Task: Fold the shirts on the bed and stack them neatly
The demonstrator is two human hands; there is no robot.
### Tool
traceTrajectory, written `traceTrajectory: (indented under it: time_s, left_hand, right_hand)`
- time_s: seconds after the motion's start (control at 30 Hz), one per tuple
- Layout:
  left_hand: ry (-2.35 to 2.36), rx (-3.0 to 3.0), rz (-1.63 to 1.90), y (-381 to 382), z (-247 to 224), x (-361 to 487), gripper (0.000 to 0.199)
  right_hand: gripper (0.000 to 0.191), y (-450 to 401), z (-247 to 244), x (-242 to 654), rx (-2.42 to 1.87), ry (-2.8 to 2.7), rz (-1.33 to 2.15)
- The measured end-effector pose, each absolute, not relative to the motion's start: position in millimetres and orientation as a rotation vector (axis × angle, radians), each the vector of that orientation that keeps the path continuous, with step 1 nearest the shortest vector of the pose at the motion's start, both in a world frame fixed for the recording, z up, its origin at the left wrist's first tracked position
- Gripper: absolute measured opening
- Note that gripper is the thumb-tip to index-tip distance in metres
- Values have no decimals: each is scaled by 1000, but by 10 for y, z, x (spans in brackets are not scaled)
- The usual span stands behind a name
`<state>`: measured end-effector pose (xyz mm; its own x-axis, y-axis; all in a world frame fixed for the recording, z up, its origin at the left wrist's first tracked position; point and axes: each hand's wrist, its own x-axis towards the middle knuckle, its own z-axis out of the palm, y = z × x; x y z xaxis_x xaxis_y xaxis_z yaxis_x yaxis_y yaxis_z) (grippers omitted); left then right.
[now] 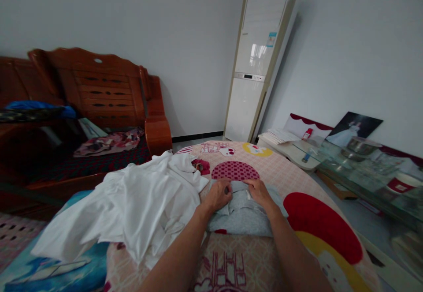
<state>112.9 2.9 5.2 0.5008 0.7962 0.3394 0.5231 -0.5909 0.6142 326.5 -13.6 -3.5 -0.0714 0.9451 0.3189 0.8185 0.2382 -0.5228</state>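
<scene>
The left hand (218,196) and the right hand (260,192) have a narrow grip, with bent fingers on the far edge of 1 grey top (241,222). Their fingertips are near each other. The grey top lies on the patterned cloth (276,168) that covers the round counter. It sits in a low, wide bundle that looks folded over, but its top layers are a bit rumpled. A small pale tag (248,196) shows by the right hand, with no words I can read.

Beside the left arm, 1 white top (142,195) lies loose and wrinkly, not folded. It hangs past the counter over a blue picture cloth (94,263). A small dark red cloth (202,166) pokes out beside it.

Farther off, a carved wooden seat (105,69) has more cloths on it. The tall white air conditioner (253,62) has a blue and white sticker (271,39), too small to read. I can't read a brand anywhere. On the right are papers (281,136), a red bottle (308,133) and a photo (357,128).
</scene>
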Motion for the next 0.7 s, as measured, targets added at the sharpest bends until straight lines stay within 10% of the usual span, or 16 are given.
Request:
traceTrajectory:
  time_s: [0.7]
  left_hand:
    - [994, 2645, 516, 28, -111, 1107, 48]
  right_hand:
    - [45, -554, -185, 3345, -1928, -1988, -201]
